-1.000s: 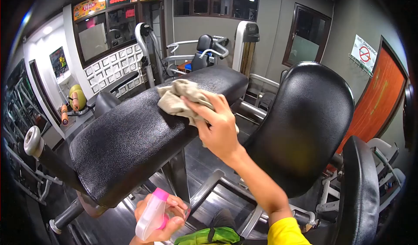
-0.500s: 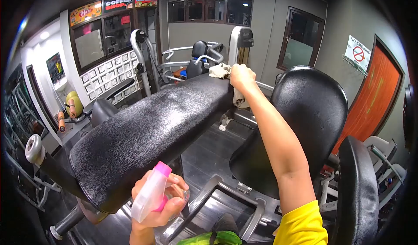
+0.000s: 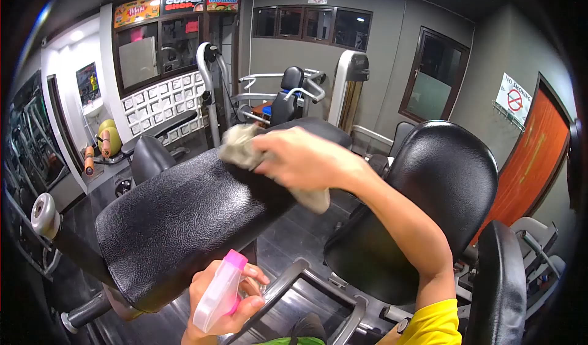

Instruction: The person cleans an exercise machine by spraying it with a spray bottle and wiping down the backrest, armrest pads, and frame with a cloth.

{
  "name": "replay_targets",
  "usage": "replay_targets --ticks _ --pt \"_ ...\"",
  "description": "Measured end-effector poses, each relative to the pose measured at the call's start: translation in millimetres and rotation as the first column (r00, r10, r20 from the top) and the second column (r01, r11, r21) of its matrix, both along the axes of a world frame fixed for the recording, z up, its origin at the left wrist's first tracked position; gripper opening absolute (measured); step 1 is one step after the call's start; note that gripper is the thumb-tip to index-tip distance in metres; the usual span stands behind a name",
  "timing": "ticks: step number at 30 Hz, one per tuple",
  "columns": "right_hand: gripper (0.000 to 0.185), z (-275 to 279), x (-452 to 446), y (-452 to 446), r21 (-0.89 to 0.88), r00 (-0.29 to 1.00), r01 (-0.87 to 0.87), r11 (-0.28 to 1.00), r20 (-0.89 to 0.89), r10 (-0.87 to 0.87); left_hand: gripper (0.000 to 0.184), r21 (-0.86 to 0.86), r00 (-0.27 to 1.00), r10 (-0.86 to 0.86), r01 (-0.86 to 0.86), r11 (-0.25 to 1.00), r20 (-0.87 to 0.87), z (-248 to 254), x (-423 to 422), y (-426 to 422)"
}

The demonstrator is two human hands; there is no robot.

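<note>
My right hand (image 3: 303, 158) grips a crumpled beige cloth (image 3: 242, 147), slightly blurred, over the middle of a long black padded bench (image 3: 177, 222). Part of the cloth hangs down past the pad's near edge. Low in the view, my left hand (image 3: 223, 296) is wrapped round a clear spray bottle with a pink top (image 3: 217, 290), held in front of the bench's near side. The bottle does not touch the pad.
A black seat back (image 3: 441, 167) stands to the right, with another black pad (image 3: 499, 284) beyond it. A metal frame (image 3: 306, 271) runs below the bench. At the left is a handle with a round silver end (image 3: 46, 215). Gym machines stand behind.
My right hand first moved with the cloth to the bench's far end, then came back to its middle. My left hand still holds the bottle, slightly lower in view.
</note>
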State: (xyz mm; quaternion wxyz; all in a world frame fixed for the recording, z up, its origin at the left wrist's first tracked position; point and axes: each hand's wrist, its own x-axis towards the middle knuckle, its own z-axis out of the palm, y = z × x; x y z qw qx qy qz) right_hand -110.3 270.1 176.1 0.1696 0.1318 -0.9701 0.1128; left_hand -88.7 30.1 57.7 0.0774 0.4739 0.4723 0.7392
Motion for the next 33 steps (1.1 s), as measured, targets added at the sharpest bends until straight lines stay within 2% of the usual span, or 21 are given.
replay_targets --ticks 1,2,5,6,8,9,12,15,16,18,21,22,23,25,27,29,31,33 --pt "0.018 4 3 -11 -0.067 0.991 -0.122 0.990 0.049 0.125 0.037 0.003 1.000 -0.005 0.005 1.000 -0.001 -1 0 0" --pt "0.020 3 7 -16 -0.066 0.986 -0.167 0.984 -0.019 0.166 0.037 -0.006 1.000 -0.001 0.001 1.000 -0.013 -1 -1 0" --pt "0.024 -3 -3 4 -0.003 0.993 -0.096 0.995 -0.070 0.096 0.038 -0.010 0.999 0.012 -0.013 1.000 -0.044 -1 -2 2" --pt "0.023 -6 -7 16 0.026 0.992 -0.023 0.999 -0.126 0.026 0.038 -0.006 0.998 0.017 -0.017 1.000 -0.061 -1 -2 2" --pt "0.027 -12 -19 47 -0.036 0.982 0.124 0.992 -0.142 -0.128 0.038 -0.026 0.997 0.034 -0.035 0.999 -0.066 -1 -1 0" --pt "0.028 -22 -31 73 0.032 0.963 0.200 0.979 -0.190 -0.191 0.038 -0.046 0.997 0.047 -0.051 0.998 -0.068 -1 -1 -1" --pt "0.026 -25 -31 95 0.084 0.784 0.607 0.791 -0.230 -0.577 0.040 -0.113 0.987 0.065 -0.082 0.990 -0.145 -1 -2 -4" --pt "0.029 -24 -34 101 0.197 0.650 0.759 0.621 -0.173 -0.740 0.040 -0.166 0.982 0.075 -0.104 0.981 -0.173 -2 -3 -6" --pt "0.029 -24 -35 101 0.195 0.651 0.758 0.623 -0.172 -0.739 0.040 -0.167 0.982 0.077 -0.106 0.980 -0.175 -3 -4 -6" --pt "0.038 -26 -36 99 0.114 0.695 0.718 0.687 -0.063 -0.716 0.039 -0.160 0.983 0.066 -0.094 0.983 -0.174 -3 -3 -6" --pt "0.047 -18 -28 85 0.127 0.752 0.653 0.747 0.012 -0.659 0.038 -0.157 0.983 0.063 -0.090 0.983 -0.172 -2 -2 -6" --pt "0.038 -25 -28 88 0.176 0.777 0.625 0.760 -0.054 -0.627 0.038 -0.156 0.983 0.063 -0.090 0.984 -0.173 -2 -2 -6" --pt "0.038 -26 -30 92 0.175 0.777 0.626 0.760 -0.055 -0.627 0.038 -0.160 0.984 0.056 -0.083 0.984 -0.167 -2 -3 -6" --pt "0.050 -27 -37 102 0.136 0.745 0.656 0.742 0.037 -0.666 0.038 -0.165 0.986 0.047 -0.074 0.983 -0.161 -3 -3 -7" --pt "0.043 -32 -52 118 0.092 0.701 0.712 0.696 -0.023 -0.713 0.037 -0.118 0.984 0.064 -0.084 0.989 -0.168 -4 -4 -5" --pt "0.038 -23 -54 115 0.066 0.545 0.837 0.544 -0.012 -0.838 0.037 -0.115 0.980 0.067 -0.090 0.989 -0.188 -6 -6 -4" --pt "0.032 -23 -62 118 0.055 0.551 0.834 0.548 -0.084 -0.830 0.038 -0.106 0.975 0.071 -0.096 0.990 -0.212 -5 -6 -4" --pt "0.021 -14 -62 107 0.066 0.724 0.686 0.724 0.024 -0.689 0.038 -0.119 0.975 0.063 -0.090 0.989 -0.212 -4 -6 -4"
